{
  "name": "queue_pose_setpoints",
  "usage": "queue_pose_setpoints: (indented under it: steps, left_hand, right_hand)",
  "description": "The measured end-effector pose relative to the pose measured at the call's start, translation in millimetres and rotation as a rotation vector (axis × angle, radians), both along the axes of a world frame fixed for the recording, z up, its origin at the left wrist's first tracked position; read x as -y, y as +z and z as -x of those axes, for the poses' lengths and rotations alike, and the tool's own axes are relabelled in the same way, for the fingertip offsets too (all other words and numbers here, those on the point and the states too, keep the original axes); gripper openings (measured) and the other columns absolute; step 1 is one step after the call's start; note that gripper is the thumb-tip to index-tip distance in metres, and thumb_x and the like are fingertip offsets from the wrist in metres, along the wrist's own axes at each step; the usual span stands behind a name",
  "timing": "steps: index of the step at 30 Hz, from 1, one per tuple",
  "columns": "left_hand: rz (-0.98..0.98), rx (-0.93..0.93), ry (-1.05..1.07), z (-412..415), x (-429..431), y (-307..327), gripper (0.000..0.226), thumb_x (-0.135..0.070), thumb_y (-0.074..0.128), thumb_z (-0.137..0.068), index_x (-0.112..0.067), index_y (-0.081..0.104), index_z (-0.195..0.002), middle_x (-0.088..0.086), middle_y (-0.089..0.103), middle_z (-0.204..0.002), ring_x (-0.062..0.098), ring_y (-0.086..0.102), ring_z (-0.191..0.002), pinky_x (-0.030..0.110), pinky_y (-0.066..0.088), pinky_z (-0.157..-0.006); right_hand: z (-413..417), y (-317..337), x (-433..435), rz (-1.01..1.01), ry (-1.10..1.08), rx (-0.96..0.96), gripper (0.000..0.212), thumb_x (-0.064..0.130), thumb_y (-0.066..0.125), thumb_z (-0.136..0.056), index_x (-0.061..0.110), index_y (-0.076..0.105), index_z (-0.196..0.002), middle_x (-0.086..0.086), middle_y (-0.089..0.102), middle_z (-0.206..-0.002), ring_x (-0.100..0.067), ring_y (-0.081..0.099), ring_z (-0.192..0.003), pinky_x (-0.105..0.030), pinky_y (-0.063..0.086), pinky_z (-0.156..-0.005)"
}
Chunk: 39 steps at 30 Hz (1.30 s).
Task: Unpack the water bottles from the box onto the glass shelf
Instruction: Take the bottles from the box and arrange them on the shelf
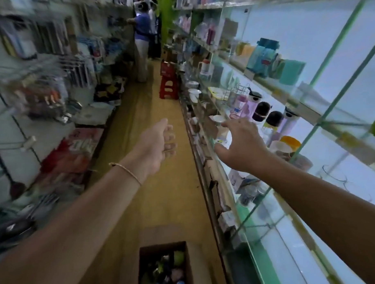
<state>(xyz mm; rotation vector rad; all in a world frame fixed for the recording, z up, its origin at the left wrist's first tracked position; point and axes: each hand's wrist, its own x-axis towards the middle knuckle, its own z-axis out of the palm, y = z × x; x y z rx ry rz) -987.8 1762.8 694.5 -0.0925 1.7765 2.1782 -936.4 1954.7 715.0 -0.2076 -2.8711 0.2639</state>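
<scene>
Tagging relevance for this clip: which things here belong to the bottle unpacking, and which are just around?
Job: box, bottles in box, glass shelf, shelved bottles, left hand, right hand, both empty.
Around: red stool, white bowls, teal packs, person down the aisle.

One cardboard box (195, 267) stands open on the floor; the bottles inside it are too blurred to count. Five bottles stand in a row on the glass shelf (321, 146): one pink bottle (238, 103), one lilac bottle (252, 107), two dark-domed bottles (263, 111) and one pale bottle (288, 123). One red stool (168, 88) carries one red carton (167, 68). Two hands show, the left hand (156, 144) and the right hand (243, 143), with one bracelet (128, 170).
</scene>
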Motion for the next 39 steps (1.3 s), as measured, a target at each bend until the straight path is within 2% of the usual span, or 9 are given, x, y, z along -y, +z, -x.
queue_pose_setpoints:
  steps: [3, 6, 11, 14, 17, 23, 28, 34, 39]
  left_hand:
    - [0.05, 0.001, 0.082, 4, -1, -13, 0.036, -0.039, 0.04, -0.102, -0.014, 0.056, -0.122, 0.011, 0.057, -0.123, 0.029, 0.057, -0.109, 0.046, 0.047, -0.1]
    - [0.091, 0.007, 0.145, 7, -6, -25, 0.033, -0.04, 0.04, -0.102, -0.016, 0.056, -0.118, 0.01, 0.058, -0.123, 0.028, 0.059, -0.108, 0.046, 0.048, -0.1]
    - [0.221, 0.026, 0.253, 4, -17, -45, 0.044, -0.04, 0.036, -0.103, -0.014, 0.048, -0.136, 0.007, 0.054, -0.128, 0.027, 0.055, -0.116, 0.046, 0.044, -0.104]
    - [0.265, 0.073, 0.301, 0, -15, -62, 0.044, -0.042, 0.037, -0.102, -0.015, 0.048, -0.135, 0.005, 0.055, -0.125, 0.024, 0.057, -0.111, 0.045, 0.045, -0.103]
    - [0.291, 0.121, 0.344, -6, -9, -82, 0.037, -0.042, 0.039, -0.101, -0.018, 0.051, -0.128, 0.005, 0.057, -0.123, 0.024, 0.058, -0.107, 0.044, 0.047, -0.101]
    - [0.291, 0.24, 0.372, -9, 15, -130, 0.044, -0.038, 0.04, -0.103, -0.012, 0.047, -0.137, 0.008, 0.055, -0.128, 0.026, 0.056, -0.114, 0.044, 0.045, -0.103]
    - [0.284, 0.392, 0.377, -3, 36, -193, 0.043, -0.036, 0.039, -0.104, -0.009, 0.048, -0.137, 0.012, 0.056, -0.129, 0.027, 0.057, -0.113, 0.045, 0.045, -0.103]
    - [0.33, 0.527, 0.323, 5, 51, -295, 0.043, -0.035, 0.041, -0.103, -0.01, 0.047, -0.138, 0.011, 0.059, -0.124, 0.024, 0.059, -0.108, 0.043, 0.048, -0.1]
    - [0.339, 0.636, 0.265, 4, 51, -394, 0.042, -0.034, 0.043, -0.102, -0.013, 0.047, -0.138, 0.008, 0.061, -0.119, 0.021, 0.06, -0.104, 0.035, 0.05, -0.091]
  right_hand:
    - [16, -11, 1, 0.05, 0.07, 0.036, 0.067, 0.044, 0.058, -0.077, 0.014, 0.048, -0.137, -0.012, 0.046, -0.13, -0.033, 0.039, -0.127, -0.043, 0.037, -0.106]
    - [32, -25, 1, 0.082, 0.138, 0.072, 0.068, 0.043, 0.058, -0.078, 0.014, 0.046, -0.139, -0.012, 0.045, -0.13, -0.032, 0.039, -0.128, -0.041, 0.035, -0.106]
    - [54, -61, -2, 0.151, 0.269, 0.138, 0.066, 0.043, 0.06, -0.085, 0.017, 0.041, -0.143, -0.009, 0.038, -0.14, -0.029, 0.035, -0.133, -0.038, 0.035, -0.105]
    - [61, -85, -5, 0.181, 0.321, 0.19, 0.066, 0.044, 0.059, -0.087, 0.018, 0.039, -0.145, -0.011, 0.037, -0.14, -0.031, 0.035, -0.133, -0.039, 0.036, -0.105]
    - [66, -108, -7, 0.212, 0.327, 0.249, 0.067, 0.045, 0.06, -0.087, 0.019, 0.039, -0.146, -0.012, 0.036, -0.143, -0.031, 0.033, -0.136, -0.039, 0.035, -0.108]
    - [75, -152, -7, 0.257, 0.315, 0.327, 0.063, 0.044, 0.06, -0.088, 0.02, 0.042, -0.144, -0.011, 0.039, -0.142, -0.028, 0.037, -0.135, -0.037, 0.036, -0.106]
    - [77, -200, -7, 0.272, 0.248, 0.426, 0.06, 0.043, 0.057, -0.089, 0.019, 0.043, -0.143, -0.009, 0.042, -0.141, -0.026, 0.036, -0.135, -0.038, 0.036, -0.106]
    - [64, -293, -2, 0.35, 0.127, 0.528, 0.057, 0.039, 0.06, -0.088, 0.016, 0.048, -0.14, -0.008, 0.048, -0.137, -0.024, 0.042, -0.13, -0.036, 0.038, -0.104]
    - [41, -394, 3, 0.458, -0.016, 0.647, 0.05, 0.035, 0.063, -0.088, 0.012, 0.055, -0.131, -0.01, 0.057, -0.125, -0.025, 0.056, -0.113, -0.026, 0.042, -0.085]
